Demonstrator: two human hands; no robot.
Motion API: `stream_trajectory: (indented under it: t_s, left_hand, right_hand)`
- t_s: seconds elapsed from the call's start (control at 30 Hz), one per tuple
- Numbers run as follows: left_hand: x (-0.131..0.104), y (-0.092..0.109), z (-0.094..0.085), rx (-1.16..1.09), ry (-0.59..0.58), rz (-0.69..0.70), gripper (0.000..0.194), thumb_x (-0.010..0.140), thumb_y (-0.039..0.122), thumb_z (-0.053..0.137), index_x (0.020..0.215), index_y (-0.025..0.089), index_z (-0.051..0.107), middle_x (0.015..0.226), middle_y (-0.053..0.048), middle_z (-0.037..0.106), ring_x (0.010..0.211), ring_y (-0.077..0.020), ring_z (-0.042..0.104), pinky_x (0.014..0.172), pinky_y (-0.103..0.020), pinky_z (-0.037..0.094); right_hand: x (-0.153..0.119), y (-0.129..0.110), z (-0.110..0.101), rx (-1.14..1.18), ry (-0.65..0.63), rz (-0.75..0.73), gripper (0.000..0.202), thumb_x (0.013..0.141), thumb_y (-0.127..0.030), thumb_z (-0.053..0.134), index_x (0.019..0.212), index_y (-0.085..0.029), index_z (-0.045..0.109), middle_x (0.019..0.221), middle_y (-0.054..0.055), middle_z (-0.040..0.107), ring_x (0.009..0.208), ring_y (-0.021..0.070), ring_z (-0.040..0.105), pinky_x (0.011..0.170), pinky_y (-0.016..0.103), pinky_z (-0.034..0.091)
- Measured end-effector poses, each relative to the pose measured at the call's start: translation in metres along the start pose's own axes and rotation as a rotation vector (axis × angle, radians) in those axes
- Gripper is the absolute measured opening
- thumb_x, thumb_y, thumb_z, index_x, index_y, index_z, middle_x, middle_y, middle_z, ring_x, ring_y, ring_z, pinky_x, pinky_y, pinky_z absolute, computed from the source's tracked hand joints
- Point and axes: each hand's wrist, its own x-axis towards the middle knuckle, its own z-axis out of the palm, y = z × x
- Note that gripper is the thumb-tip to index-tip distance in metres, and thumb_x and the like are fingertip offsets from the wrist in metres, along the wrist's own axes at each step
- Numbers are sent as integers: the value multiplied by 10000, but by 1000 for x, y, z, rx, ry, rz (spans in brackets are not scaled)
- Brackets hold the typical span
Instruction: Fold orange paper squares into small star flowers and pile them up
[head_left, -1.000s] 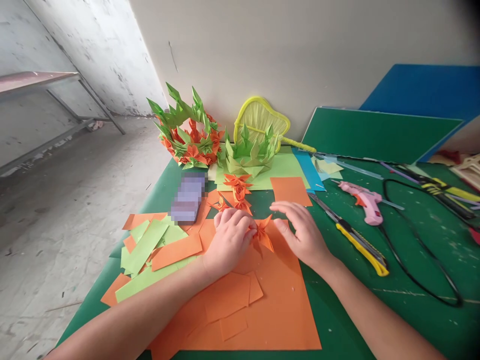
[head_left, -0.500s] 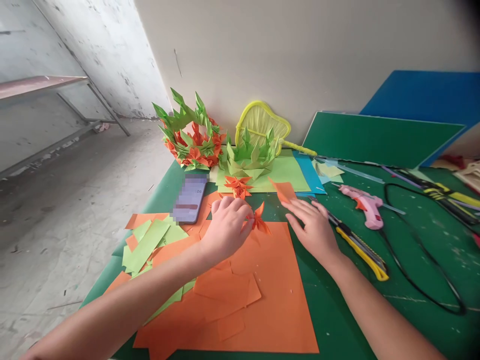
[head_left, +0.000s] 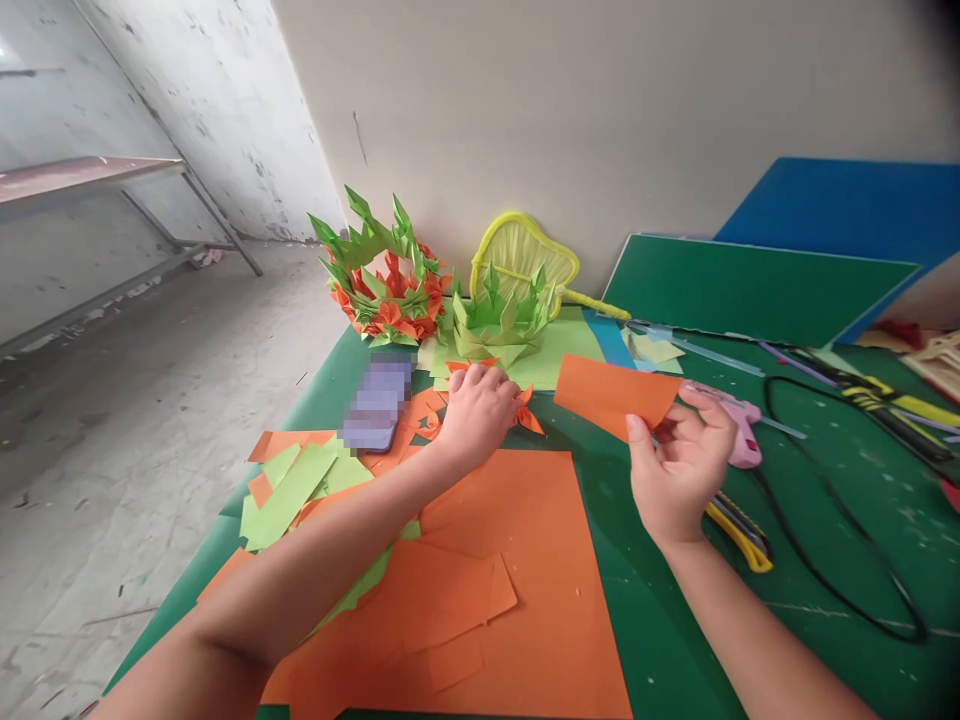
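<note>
An orange paper rectangle (head_left: 616,392) is raised over the table, pinched between the thumb and fingers of my right hand (head_left: 684,465). My left hand (head_left: 480,415) is palm down over small folded orange paper flowers (head_left: 529,412), its fingers curled at them; whether it grips one is hidden under the hand. Another orange flower piece (head_left: 429,424) lies just left of that hand. In front, a large orange sheet (head_left: 540,580) carries smaller orange pieces. Behind my left hand stands a green folded paper crown (head_left: 501,325) on light green paper.
A phone (head_left: 379,405) lies left, beside green scraps (head_left: 292,490). An orange-green crown (head_left: 386,290) and a yellow net-like object (head_left: 525,255) are at the back. Right are a pink glue gun (head_left: 742,430), a yellow cutter (head_left: 739,535), a black cable (head_left: 847,545) and boards (head_left: 757,290).
My right hand has lifted the orange rectangle and moved it right, turning palm up. My left hand has shifted slightly right and away, and an orange flower piece now shows to its left.
</note>
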Motion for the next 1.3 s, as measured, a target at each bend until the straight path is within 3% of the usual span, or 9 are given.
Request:
stream_trajectory:
  t_s: [0.13,0.23,0.33,0.43,0.63,0.8,0.9,1.07,1.3]
  left_hand:
    - [-26,25,-24,-679,-112,-123,349,949,460,436,1024,184,636,1068,-85,654,1042,-238,540,942,-414,396]
    - [-44,33,-31,-1415,-349,-424,564,922,633,327,1058,175,627,981,-96,675,938,-216,619,855,-381,484]
    - [-57,27,-28,-1751,-320,-609,363,887,489,531,1042,182,648,961,-81,684,909,-200,637,835,-351,504]
    - [-67,14,-26,-1709,-225,-755,372,769,206,658,1140,235,638,725,2,624,762,-141,609,765,-290,502]
    - [-80,7,-25,-1589,-177,-752,615,788,185,593,1372,335,470,618,44,467,631,-99,482,655,-235,461]
    - [-83,4,-25,-1543,-181,-678,795,714,126,624,1402,441,379,1059,-9,603,680,-79,534,730,-274,506]
    - [-81,-1,-29,-1488,-219,-590,852,700,141,657,1402,498,333,1370,-4,482,789,-100,581,740,-285,523]
    - [-77,-8,-24,-1447,-285,-584,357,777,338,715,1130,297,679,1247,-24,613,990,-155,585,833,-258,478]
    - [-84,-2,-19,-1354,-180,-638,461,813,458,680,1231,269,636,1163,-28,659,910,-146,578,787,-237,448]
  right_hand:
    - [-5,-13,-6,-31,-63,-178,394,856,-180,607,1228,-267,514,907,61,650,832,226,661,784,440,551]
    - [-9,-26,-10,-195,-335,-445,278,875,-129,542,1021,-332,664,952,42,699,907,224,658,822,419,524]
    - [-14,-37,-8,-136,-574,-613,312,893,-109,522,1062,-321,677,975,23,736,927,184,668,836,365,501]
    - [-18,-41,-2,-126,-662,-670,297,908,-103,515,1049,-301,685,1025,16,747,995,170,662,874,354,481]
    - [-18,-39,2,-196,-704,-621,278,883,-54,526,980,-268,675,1071,17,735,1054,192,630,937,408,436]
    - [-16,-39,2,-203,-624,-459,319,855,-17,529,881,-286,700,1133,36,655,1078,226,562,908,433,452]
    - [-15,-35,0,-168,-561,-309,299,848,-58,580,806,-313,731,1224,39,556,1153,256,496,948,464,433]
    - [-16,-25,-1,10,-673,-134,263,853,-102,601,761,-313,727,1398,-5,436,1278,276,424,980,469,417]
    - [-20,-26,3,156,-831,247,201,848,-192,630,1003,-304,693,1457,31,402,1256,246,472,998,401,456]
